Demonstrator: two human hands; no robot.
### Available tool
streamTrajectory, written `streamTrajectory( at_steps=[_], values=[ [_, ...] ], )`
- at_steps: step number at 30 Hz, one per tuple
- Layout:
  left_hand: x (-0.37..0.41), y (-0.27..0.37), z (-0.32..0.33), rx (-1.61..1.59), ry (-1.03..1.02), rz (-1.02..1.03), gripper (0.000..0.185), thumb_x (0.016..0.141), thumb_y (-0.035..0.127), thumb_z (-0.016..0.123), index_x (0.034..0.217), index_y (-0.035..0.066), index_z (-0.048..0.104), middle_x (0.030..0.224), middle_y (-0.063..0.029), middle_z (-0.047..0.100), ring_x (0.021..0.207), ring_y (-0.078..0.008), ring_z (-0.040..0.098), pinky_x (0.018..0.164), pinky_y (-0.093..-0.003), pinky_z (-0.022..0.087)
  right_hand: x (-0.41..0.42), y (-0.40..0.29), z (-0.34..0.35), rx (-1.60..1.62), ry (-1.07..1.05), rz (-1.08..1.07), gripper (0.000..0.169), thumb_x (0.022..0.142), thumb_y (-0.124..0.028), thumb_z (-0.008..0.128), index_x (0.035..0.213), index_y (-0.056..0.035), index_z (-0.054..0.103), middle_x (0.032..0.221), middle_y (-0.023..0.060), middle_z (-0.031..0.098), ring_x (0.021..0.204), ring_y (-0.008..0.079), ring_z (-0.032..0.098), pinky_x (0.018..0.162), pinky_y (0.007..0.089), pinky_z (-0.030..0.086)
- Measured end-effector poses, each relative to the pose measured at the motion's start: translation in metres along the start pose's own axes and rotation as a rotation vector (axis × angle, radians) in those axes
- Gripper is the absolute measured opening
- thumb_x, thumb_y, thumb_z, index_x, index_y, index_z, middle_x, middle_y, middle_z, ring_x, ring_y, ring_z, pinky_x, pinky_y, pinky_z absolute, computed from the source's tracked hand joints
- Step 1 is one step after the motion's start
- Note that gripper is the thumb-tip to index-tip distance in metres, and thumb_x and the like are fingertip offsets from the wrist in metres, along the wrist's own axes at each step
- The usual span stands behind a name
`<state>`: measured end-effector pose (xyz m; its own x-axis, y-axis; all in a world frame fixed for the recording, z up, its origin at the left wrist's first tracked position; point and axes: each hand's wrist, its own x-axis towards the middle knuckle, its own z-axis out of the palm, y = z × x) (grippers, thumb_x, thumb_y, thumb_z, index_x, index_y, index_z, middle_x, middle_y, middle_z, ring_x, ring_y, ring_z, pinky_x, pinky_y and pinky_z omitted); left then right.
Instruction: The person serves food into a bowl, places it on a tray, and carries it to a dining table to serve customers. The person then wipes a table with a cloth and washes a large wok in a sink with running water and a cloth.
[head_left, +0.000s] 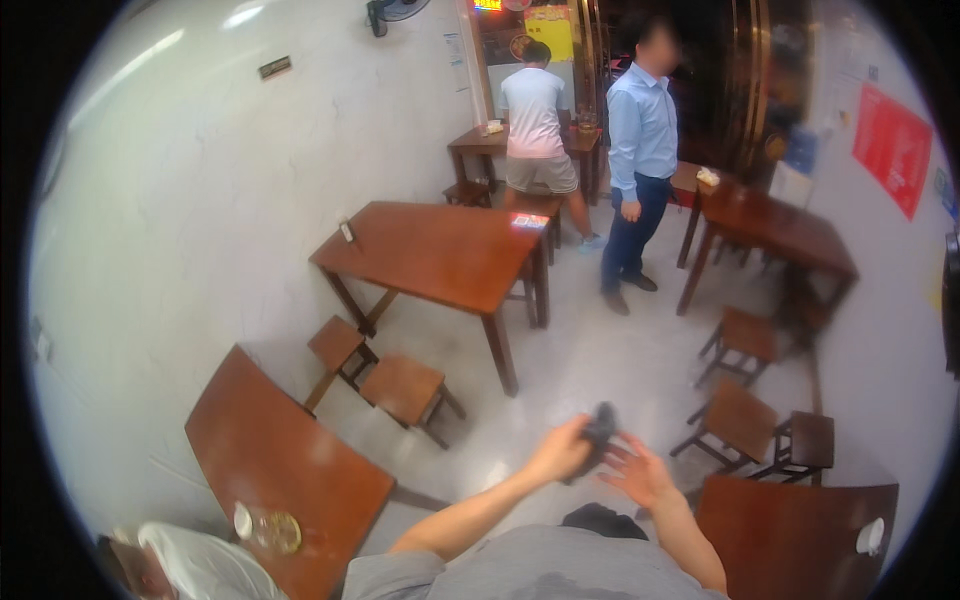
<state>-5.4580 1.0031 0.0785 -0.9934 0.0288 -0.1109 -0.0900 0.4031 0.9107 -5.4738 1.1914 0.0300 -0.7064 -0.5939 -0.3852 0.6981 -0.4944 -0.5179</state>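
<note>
In front of my body, my left hand (559, 450) is closed around a small dark object (600, 433), too blurred to name. Just to its right, my right hand (637, 471) has its fingers spread, with the fingertips close to the dark object; whether they touch it I cannot tell. Both hands are above the pale floor (570, 360), between two rows of wooden tables.
Wooden tables (442, 251) and stools (405, 386) line the left wall. More stools (739, 420) stand by the right-hand tables (780, 225). A person in a blue shirt (641, 135) stands in the aisle; another person (534, 112) leans over the back table. Someone (202, 566) is at lower left.
</note>
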Motion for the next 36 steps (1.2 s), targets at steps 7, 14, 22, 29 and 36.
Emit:
streamTrajectory(
  at_steps=[7, 14, 22, 29, 36],
  values=[
    [0.284, 0.019, -0.025, -0.178, -0.482, 0.416, 0.043, 0.083, 0.012, 0.059, 0.123, 0.004, 0.045, 0.124, -0.0092, 0.044, 0.110, -0.0215, 0.048, 0.087, -0.0320, 0.046, 0.215, -0.172, -0.057, 0.357, -0.106, -0.134, 0.057, 0.091, -0.051, 0.030, 0.124, -0.0062, 0.045, 0.123, 0.0131, 0.049, 0.115, 0.0290, 0.045, 0.095, 0.0480, 0.038],
    [0.449, -0.064, -0.216, -0.352, 0.470, -0.057, 0.034, 0.083, 0.016, 0.061, 0.114, 0.005, 0.053, 0.100, -0.0057, 0.059, 0.087, -0.0116, 0.056, 0.074, -0.0251, 0.046, 0.478, -0.351, 0.009, 0.672, -0.345, 0.062, 0.059, 0.091, -0.046, 0.025, 0.135, -0.0081, 0.034, 0.142, 0.0127, 0.030, 0.129, 0.0336, 0.029, 0.106, 0.0518, 0.019],
    [0.685, -0.140, -0.392, -0.238, 0.662, -0.223, 0.029, 0.085, 0.008, 0.055, 0.113, 0.003, 0.052, 0.106, -0.0077, 0.056, 0.097, -0.0155, 0.053, 0.083, -0.0273, 0.044, 0.710, -0.481, 0.051, 0.009, -0.375, -0.138, 0.051, 0.091, -0.039, 0.029, 0.133, -0.0110, 0.038, 0.140, 0.0099, 0.035, 0.128, 0.0317, 0.033, 0.102, 0.0546, 0.023],
    [1.081, -0.062, -0.439, 0.250, 0.176, 0.257, 0.036, 0.082, 0.013, 0.059, 0.116, 0.003, 0.052, 0.114, -0.0111, 0.051, 0.102, -0.0206, 0.054, 0.086, -0.0304, 0.044, 0.874, -0.606, 0.024, 0.495, -0.366, 0.059, 0.054, 0.089, -0.039, 0.039, 0.135, -0.0102, 0.035, 0.139, 0.0125, 0.035, 0.124, 0.0339, 0.038, 0.094, 0.0544, 0.035],
    [1.307, -0.046, -0.484, 0.268, 0.060, 0.259, 0.036, 0.083, 0.013, 0.059, 0.117, 0.005, 0.051, 0.121, -0.0121, 0.046, 0.109, -0.0232, 0.050, 0.092, -0.0320, 0.042, 1.039, -0.717, 0.025, 0.514, -0.162, 0.000, 0.049, 0.090, -0.037, 0.038, 0.128, -0.0058, 0.043, 0.130, 0.0137, 0.046, 0.116, 0.0347, 0.045, 0.094, 0.0523, 0.034]
  ],
)
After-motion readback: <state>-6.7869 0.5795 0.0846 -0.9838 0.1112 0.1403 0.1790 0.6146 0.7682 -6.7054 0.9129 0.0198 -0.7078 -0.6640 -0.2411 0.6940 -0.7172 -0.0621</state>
